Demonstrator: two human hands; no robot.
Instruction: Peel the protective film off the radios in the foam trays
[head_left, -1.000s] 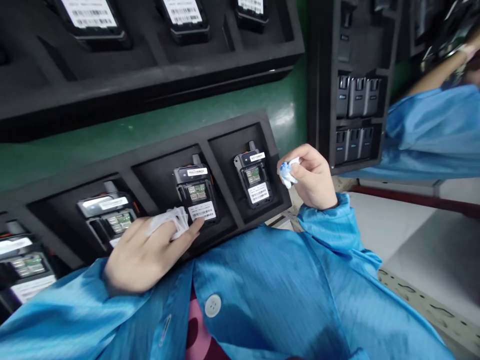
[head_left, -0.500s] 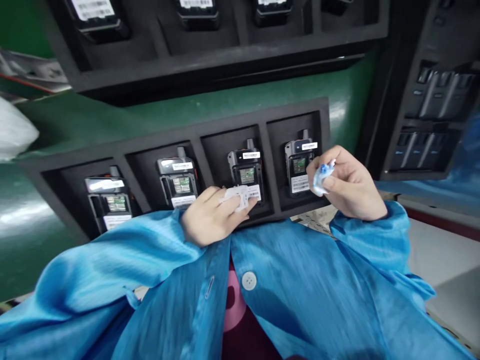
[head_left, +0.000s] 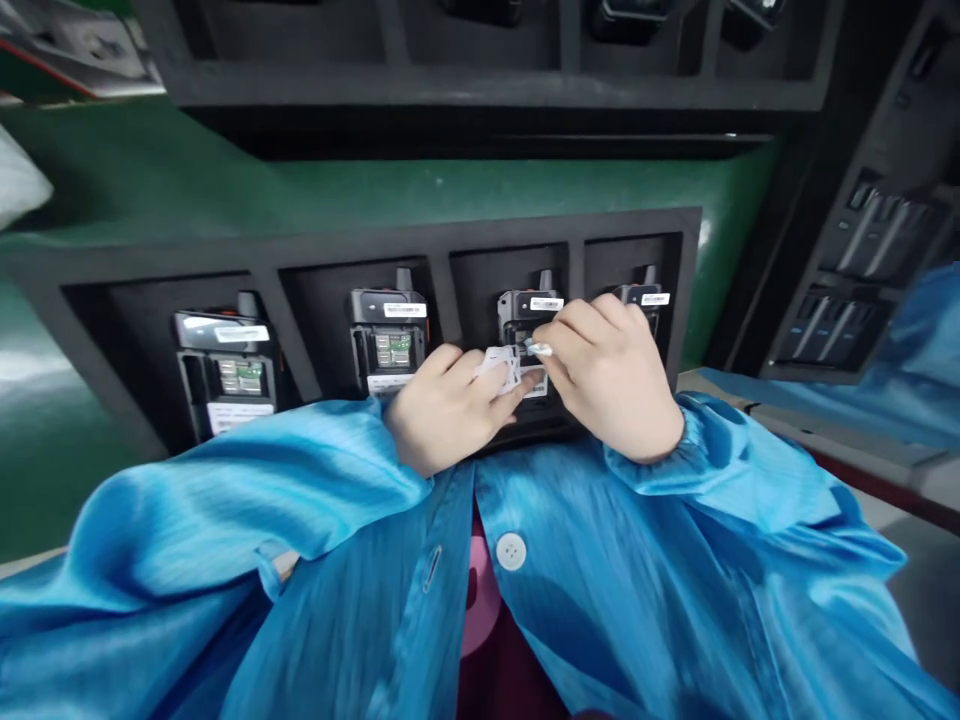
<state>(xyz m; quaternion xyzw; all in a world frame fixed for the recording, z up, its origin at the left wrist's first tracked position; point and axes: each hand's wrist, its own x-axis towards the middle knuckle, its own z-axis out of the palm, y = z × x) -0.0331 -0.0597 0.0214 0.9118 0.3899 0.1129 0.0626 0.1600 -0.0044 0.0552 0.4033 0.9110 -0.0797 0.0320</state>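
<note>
A two-way radio (head_left: 523, 303) with its back bay uncovered lies in the third compartment of the black foam tray (head_left: 439, 320). My left hand (head_left: 450, 408) rests over its lower part, fingers closed on some white pieces with cut-out shapes (head_left: 498, 366). Close beside them, my right hand (head_left: 616, 378) pinches a small white and bluish thing (head_left: 539, 349) over the radio's bay; its kind is unclear. That hand partly covers the radio in the right compartment (head_left: 643, 296). Further left are a second radio (head_left: 390, 335) and another at the end (head_left: 232, 372), both with green circuitry showing.
Another black foam tray (head_left: 487, 85) with dark devices lies beyond, across a strip of green table (head_left: 450, 185). On the right, a dark tray (head_left: 832, 290) holds several black blocks in rows. A whitish bag (head_left: 19, 180) sits at the left edge.
My right hand has moved left from beside the right-hand radio to the third one, bringing the small white and bluish thing close to my left hand. The view has shifted slightly.
</note>
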